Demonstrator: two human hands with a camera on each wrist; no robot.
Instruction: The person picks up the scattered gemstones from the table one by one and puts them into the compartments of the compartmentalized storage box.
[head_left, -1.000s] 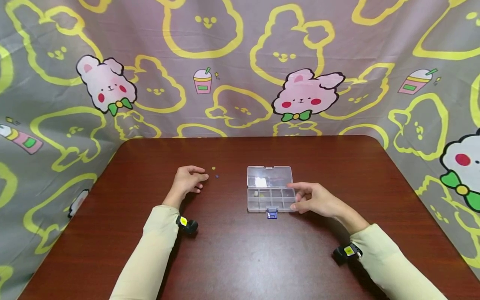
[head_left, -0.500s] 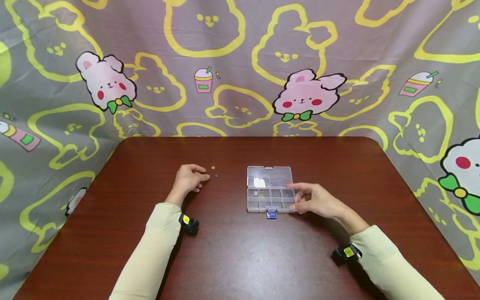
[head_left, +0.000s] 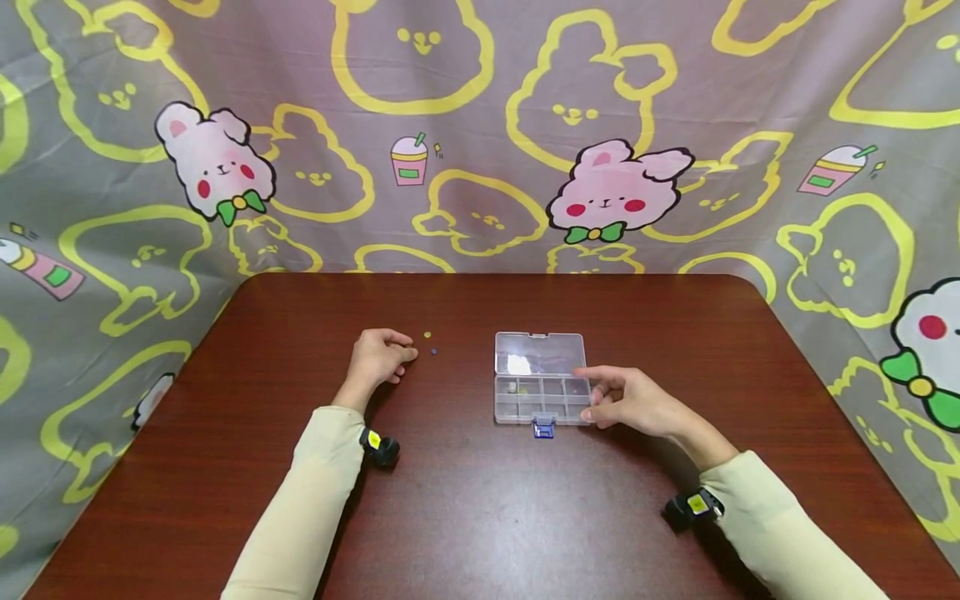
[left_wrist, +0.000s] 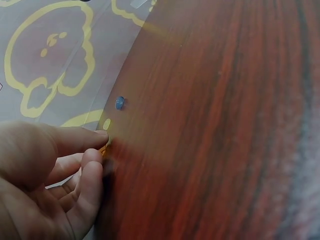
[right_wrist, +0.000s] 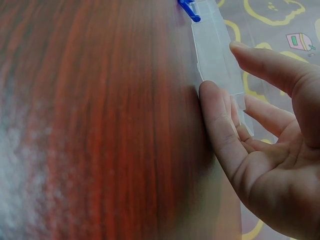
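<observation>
Near the table's left half, my left hand (head_left: 381,357) pinches a small orange-yellow bead (left_wrist: 103,150) between thumb and finger; the fingertips cover most of it. Just past those fingertips lie a yellow bead (head_left: 427,335) and a blue bead (left_wrist: 120,103), apart from each other. A clear plastic compartment box (head_left: 531,409) lies with its lid raised back, and a few small pieces sit in its left back compartments. My right hand (head_left: 633,402) holds the box's right end, thumb at the front corner and index finger along the back part.
The box's blue latch (head_left: 543,428) sticks out toward the front. Behind the brown wooden table (head_left: 480,517) hangs a cartoon-printed curtain (head_left: 480,150), which also runs along both sides. A black wrist camera (head_left: 384,451) is strapped to the left sleeve.
The hands barely move; the left fingertips draw slightly closer together. The box and the two loose beads stay in place, and the head view shifts slightly.
</observation>
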